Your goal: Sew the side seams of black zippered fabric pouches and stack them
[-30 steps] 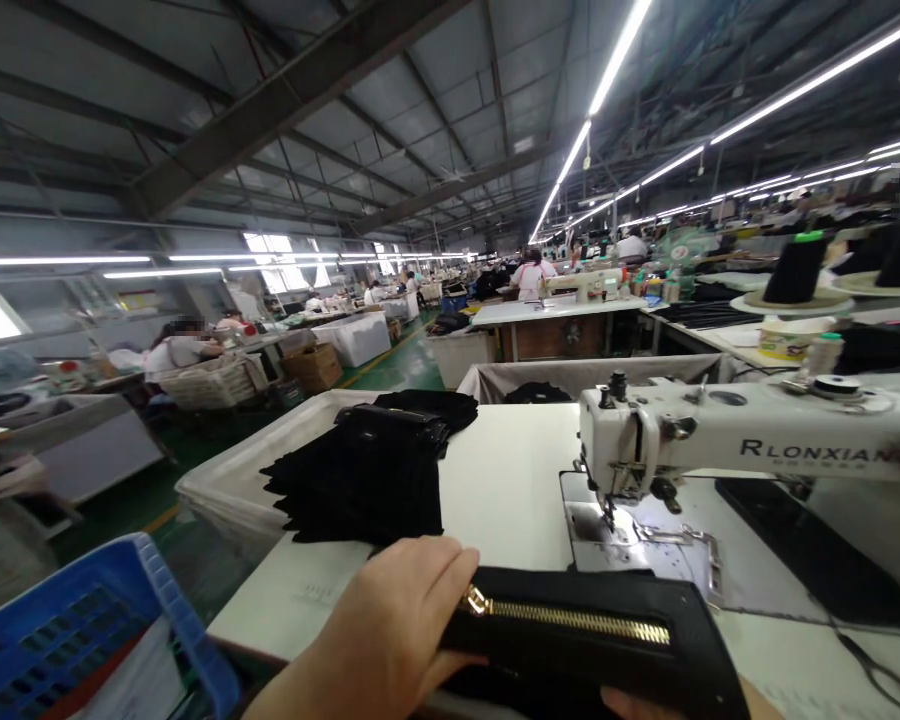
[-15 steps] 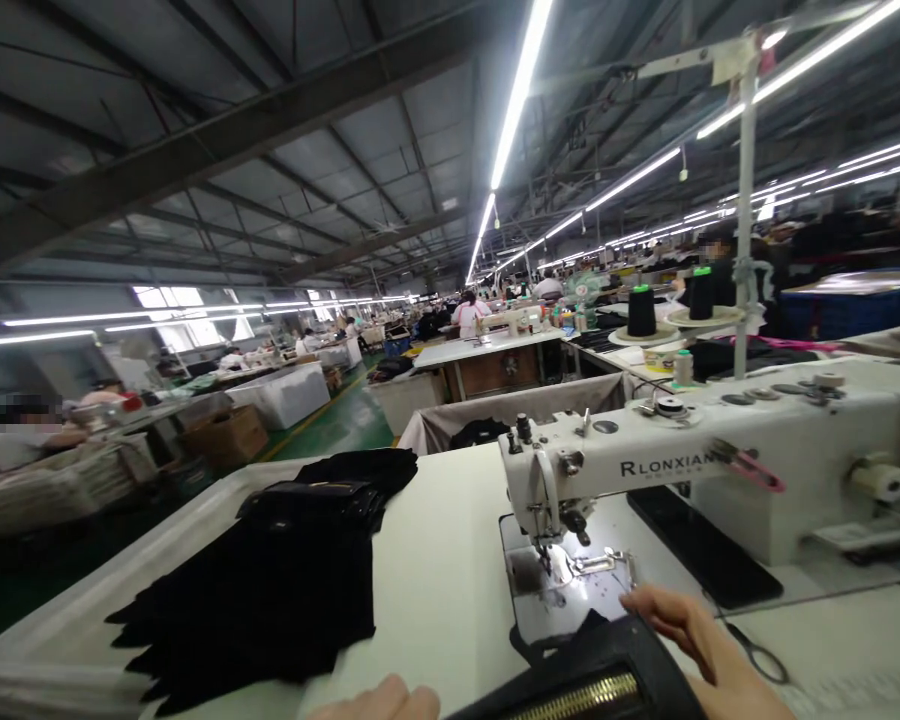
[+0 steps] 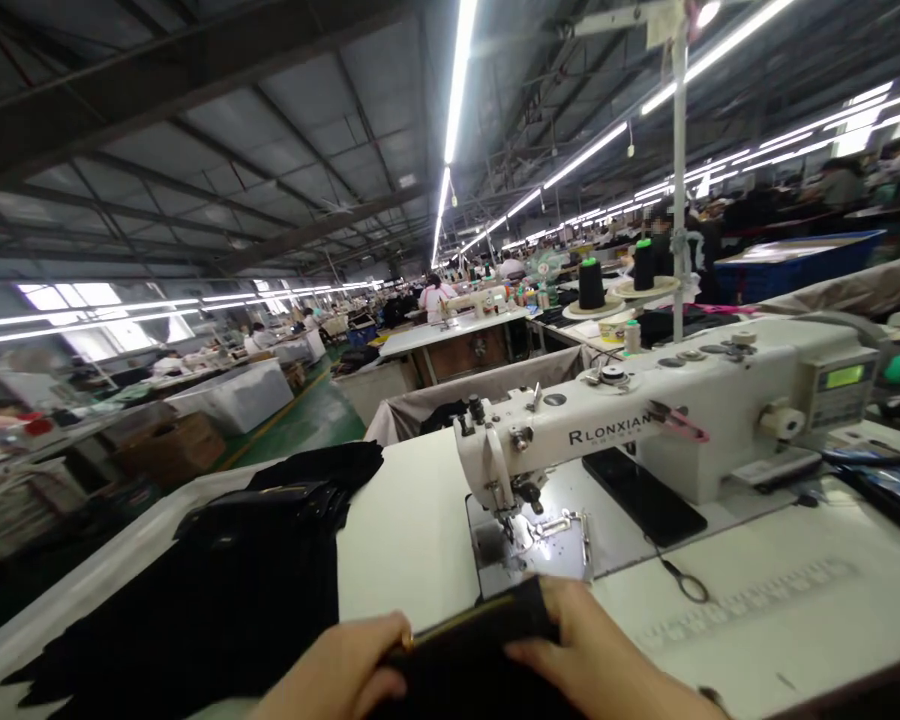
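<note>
A black piece with a gold zipper (image 3: 480, 665) along its upper edge is stretched between my two hands at the bottom middle. My left hand (image 3: 345, 660) pinches its left end, where a bit of gold metal shows at the fingertips. Fingers of my right hand (image 3: 581, 640) are wrapped round the right end. Just beyond the piece is a white sewing machine (image 3: 570, 430), its needle area free of cloth. Left of my left hand lies a stack of black fabric pieces (image 3: 210, 590). The lower part of the held piece is cut off by the frame.
A black phone-like slab (image 3: 641, 495) rests under the machine arm. Small scissors (image 3: 686, 582) lie right of my right hand. Thread cones (image 3: 591, 284) stand behind the machine, and a cloth-lined bin (image 3: 397, 410) is beyond the table. Other people work farther off.
My left hand has come up to grip the left end of the zippered piece. The piece has been turned, zipper edge upward. The view has swung to the right.
</note>
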Available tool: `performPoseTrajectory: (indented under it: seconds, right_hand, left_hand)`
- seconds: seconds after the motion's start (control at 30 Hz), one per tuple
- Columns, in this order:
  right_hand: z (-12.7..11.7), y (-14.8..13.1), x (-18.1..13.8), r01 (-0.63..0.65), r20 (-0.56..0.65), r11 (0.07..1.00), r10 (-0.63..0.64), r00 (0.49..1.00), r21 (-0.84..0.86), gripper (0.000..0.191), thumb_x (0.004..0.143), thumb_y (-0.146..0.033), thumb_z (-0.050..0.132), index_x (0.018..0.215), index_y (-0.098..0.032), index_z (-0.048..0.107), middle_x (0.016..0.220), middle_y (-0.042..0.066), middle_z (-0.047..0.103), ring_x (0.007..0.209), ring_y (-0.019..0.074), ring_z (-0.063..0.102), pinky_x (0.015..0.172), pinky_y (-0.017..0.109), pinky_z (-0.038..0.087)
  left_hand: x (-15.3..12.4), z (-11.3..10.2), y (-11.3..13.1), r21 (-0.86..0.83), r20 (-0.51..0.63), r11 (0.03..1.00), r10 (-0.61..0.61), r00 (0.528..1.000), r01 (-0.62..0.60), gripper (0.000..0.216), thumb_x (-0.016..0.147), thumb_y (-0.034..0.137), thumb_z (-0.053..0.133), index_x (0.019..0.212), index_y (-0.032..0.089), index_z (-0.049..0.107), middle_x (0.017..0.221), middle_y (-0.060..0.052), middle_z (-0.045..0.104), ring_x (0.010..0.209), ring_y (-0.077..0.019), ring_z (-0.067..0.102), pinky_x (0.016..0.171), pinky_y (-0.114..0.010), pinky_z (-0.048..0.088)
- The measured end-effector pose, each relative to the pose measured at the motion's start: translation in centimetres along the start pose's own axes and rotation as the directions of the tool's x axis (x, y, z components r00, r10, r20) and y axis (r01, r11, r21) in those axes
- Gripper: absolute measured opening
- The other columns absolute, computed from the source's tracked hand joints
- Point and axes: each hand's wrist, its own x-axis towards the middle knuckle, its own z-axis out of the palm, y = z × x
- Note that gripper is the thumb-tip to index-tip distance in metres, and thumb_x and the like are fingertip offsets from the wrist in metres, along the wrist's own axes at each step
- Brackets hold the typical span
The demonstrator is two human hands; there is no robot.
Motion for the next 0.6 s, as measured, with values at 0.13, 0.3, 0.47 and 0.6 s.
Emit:
performPoseTrajectory:
  seconds: [0.13,0.3,0.47,0.6]
  right_hand:
    - [2.3,1.2,1.8,-0.03,0.015,0.997,0.031,0.999,-0.068,0.011,0.069,-0.008,0.057,0.068,-0.016,0.066,0.074,0.002,0.064,0.07,0.0157,0.058,0.064,0.024,0.044]
    - [1.8,0.8,1.5,-0.004,0.075,0.999,0.008,0.997,-0.046,0.008,0.074,-0.017,0.059,0.066,-0.016,0.063,0.076,0.001,0.06,0.071,0.0145,0.055,0.064,0.024,0.04]
    - [0.2,0.1,0.2,-0.012,0.06,0.991,0.02,0.998,-0.131,0.034,0.083,-0.023,0.049,0.05,-0.017,0.049,0.06,-0.002,0.05,0.056,0.0102,0.047,0.053,0.023,0.035]
    - [0.2,-0.5,-0.3,0.037,0.035,0.986,-0.032,0.999,-0.16,0.021,0.079,-0.019,0.056,0.059,-0.017,0.055,0.067,0.0,0.055,0.063,0.0119,0.051,0.059,0.024,0.038]
  left_hand:
    - [3.8,0.1,0.4,-0.186,0.13,0.982,-0.02,0.991,0.044,0.045,0.065,0.029,0.069,0.107,0.021,0.057,0.104,-0.003,0.061,0.093,-0.0208,0.055,0.082,-0.027,0.041]
    - [6.0,0.1,1.9,-0.485,0.115,0.874,0.036,0.993,0.025,0.02,0.075,0.028,0.058,0.09,0.015,0.063,0.082,-0.001,0.063,0.078,-0.0176,0.056,0.071,-0.025,0.042]
    - [5.9,0.2,1.9,-0.716,0.06,0.697,0.035,0.998,0.019,0.032,0.075,0.034,0.059,0.1,0.013,0.058,0.094,-0.005,0.062,0.087,-0.0206,0.056,0.077,-0.028,0.042]
    - [5.9,0.2,2.2,-0.761,0.051,0.648,0.032,0.998,0.018,0.033,0.076,0.037,0.059,0.098,0.013,0.06,0.093,-0.005,0.062,0.087,-0.0202,0.055,0.077,-0.028,0.042]
